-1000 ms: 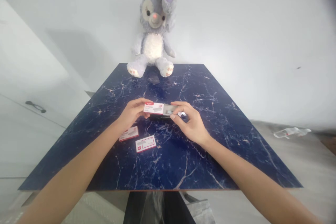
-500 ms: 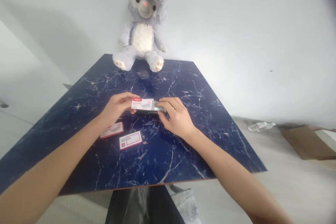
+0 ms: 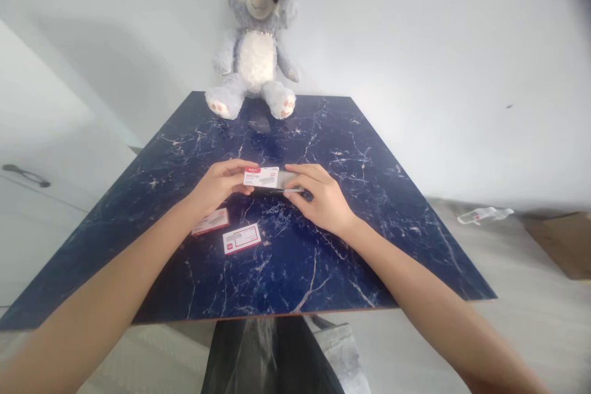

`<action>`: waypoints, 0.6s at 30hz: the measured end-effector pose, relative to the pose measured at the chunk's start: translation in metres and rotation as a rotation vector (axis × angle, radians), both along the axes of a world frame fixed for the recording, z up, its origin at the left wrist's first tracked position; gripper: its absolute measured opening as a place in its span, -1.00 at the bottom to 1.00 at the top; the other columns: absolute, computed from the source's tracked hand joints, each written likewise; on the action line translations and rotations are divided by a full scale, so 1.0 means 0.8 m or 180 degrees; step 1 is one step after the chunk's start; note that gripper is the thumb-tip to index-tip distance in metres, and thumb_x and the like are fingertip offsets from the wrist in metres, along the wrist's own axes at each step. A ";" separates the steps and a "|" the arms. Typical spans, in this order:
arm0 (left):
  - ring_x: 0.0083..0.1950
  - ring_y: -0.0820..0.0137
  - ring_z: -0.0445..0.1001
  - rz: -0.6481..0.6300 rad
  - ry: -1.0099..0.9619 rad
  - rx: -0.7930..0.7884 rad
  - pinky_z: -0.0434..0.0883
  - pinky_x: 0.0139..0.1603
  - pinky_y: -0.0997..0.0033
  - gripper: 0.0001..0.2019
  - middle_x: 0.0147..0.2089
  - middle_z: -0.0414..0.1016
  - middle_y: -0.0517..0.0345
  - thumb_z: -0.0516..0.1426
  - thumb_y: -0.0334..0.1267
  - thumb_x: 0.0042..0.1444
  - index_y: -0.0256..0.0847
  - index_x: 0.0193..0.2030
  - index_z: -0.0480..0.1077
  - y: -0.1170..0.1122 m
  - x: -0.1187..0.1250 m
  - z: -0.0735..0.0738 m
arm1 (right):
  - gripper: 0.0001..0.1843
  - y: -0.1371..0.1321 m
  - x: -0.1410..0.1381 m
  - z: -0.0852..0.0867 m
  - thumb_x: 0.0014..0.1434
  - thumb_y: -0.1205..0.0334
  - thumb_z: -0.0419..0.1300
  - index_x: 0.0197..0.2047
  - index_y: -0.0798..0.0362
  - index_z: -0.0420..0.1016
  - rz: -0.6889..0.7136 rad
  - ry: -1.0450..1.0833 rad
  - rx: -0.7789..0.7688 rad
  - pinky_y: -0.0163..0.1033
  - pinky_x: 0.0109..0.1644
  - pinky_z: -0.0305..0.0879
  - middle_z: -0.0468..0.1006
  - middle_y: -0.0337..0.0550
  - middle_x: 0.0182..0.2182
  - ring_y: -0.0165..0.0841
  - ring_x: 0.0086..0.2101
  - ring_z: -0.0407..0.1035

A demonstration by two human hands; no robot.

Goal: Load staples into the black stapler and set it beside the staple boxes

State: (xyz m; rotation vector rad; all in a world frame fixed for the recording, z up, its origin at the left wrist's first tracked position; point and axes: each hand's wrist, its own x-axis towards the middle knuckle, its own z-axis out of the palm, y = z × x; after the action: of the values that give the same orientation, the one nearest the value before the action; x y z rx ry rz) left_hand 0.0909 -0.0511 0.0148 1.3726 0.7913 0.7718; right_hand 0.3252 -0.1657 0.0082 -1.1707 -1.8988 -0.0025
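A small white and red box (image 3: 261,176) is held just above the dark blue marbled table (image 3: 351,209) between both hands. My left hand (image 3: 217,186) pinches the box's left end. My right hand (image 3: 321,197) is closed on the grey inner tray (image 3: 290,181) that sticks out of the box's right side. Two more small white and red boxes lie flat on the table near my left wrist, one (image 3: 210,221) partly under the arm and one (image 3: 242,238) to its right.
A grey plush rabbit (image 3: 256,37) sits at the table's far edge against the white wall. A white cabinet with a dark handle (image 3: 25,175) stands on the left. A clear plastic bottle (image 3: 482,215) and brown cardboard (image 3: 561,243) lie on the floor at right.
The grey tray has slid further into the box; less of it shows than a second ago. My right hand moved left toward the box. The camera view shifted sideways and back.
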 end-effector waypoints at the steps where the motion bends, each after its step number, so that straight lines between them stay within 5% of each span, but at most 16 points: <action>1: -0.34 0.39 0.56 -0.0005 -0.0064 -0.0046 0.53 -0.32 0.41 -0.70 -0.16 0.64 -0.02 0.40 -0.25 -0.03 -0.23 -0.12 0.63 0.001 -0.001 0.000 | -0.95 -0.002 -0.001 0.003 0.29 0.27 0.23 -0.19 -0.04 0.54 -0.0022 0.0134 0.0027 0.13 0.20 0.39 0.56 -0.05 0.12 -0.14 0.12 0.41; 8: -0.36 0.38 0.57 0.0157 -0.0520 -0.0133 0.52 -0.33 0.43 -0.74 -0.27 0.64 0.02 0.39 -0.29 0.00 -0.22 -0.13 0.63 0.006 -0.006 0.002 | -0.95 -0.012 -0.006 0.014 0.29 0.28 0.21 -0.16 -0.05 0.45 -0.0608 0.0767 0.0493 0.11 0.19 0.38 0.53 -0.02 0.13 -0.14 0.13 0.43; 11: -0.33 0.38 0.59 0.0256 -0.0599 -0.0160 0.54 -0.32 0.44 -0.74 -0.21 0.65 0.00 0.38 -0.30 0.01 -0.22 -0.12 0.63 0.007 -0.006 0.002 | -0.96 -0.010 -0.006 0.011 0.31 0.24 0.18 -0.15 -0.04 0.43 -0.0739 0.0900 0.0335 0.04 0.08 0.47 0.57 -0.02 0.08 -0.16 0.05 0.48; 18: -0.21 0.27 0.65 -0.0137 -0.0590 -0.0368 0.61 -0.07 0.24 -0.64 -0.04 0.66 -0.10 0.37 -0.33 0.02 -0.23 0.01 0.62 0.000 -0.004 0.002 | -0.94 -0.005 -0.011 -0.001 0.34 0.21 0.16 -0.15 -0.03 0.45 -0.0341 0.0654 -0.0075 -0.05 0.04 0.48 0.62 -0.04 0.04 -0.20 -0.06 0.55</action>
State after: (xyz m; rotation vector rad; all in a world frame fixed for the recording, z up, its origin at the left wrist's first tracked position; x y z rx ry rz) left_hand 0.0880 -0.0510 0.0167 1.1923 0.6488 0.7948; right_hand 0.3164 -0.1696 0.0072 -1.2387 -1.6593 0.0789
